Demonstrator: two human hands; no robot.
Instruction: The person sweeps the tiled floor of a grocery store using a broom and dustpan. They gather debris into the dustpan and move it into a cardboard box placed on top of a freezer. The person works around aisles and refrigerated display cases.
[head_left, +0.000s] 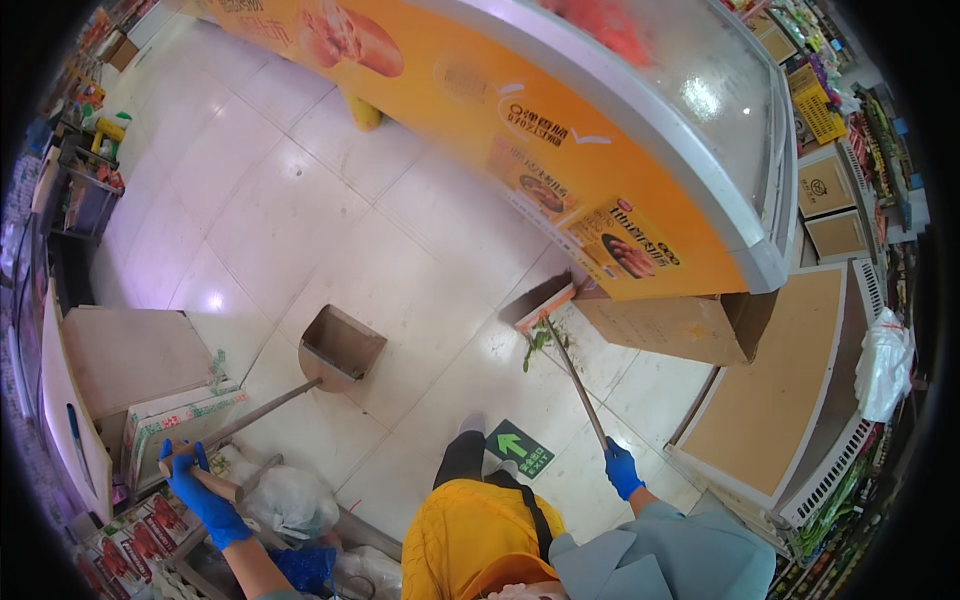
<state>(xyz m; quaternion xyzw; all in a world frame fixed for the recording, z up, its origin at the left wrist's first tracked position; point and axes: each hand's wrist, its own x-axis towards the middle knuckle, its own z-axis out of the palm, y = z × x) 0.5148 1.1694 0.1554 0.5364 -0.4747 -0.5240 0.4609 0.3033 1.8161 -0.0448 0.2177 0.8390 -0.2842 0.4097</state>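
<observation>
In a blue glove, my left hand (193, 484) grips the wooden handle of a long-handled dustpan (343, 341). Its metal pan rests on the tiled floor, and its inside looks brownish. My right hand (624, 469), also gloved in blue, is closed around the long handle of a broom (546, 304). The broom's dark bristles touch the floor beside a cardboard box (660, 322). Green leafy scraps (541, 343) lie on the tiles just in front of the broom head, under its handle. The dustpan and the scraps are well apart.
An orange-fronted chest freezer (555, 150) with a glass top runs across the upper right. Brown-topped display stands (772, 382) line the right side. At the lower left are a white foam box (176, 412) and plastic bags (289, 502). A green exit sign (520, 448) marks the floor by my feet.
</observation>
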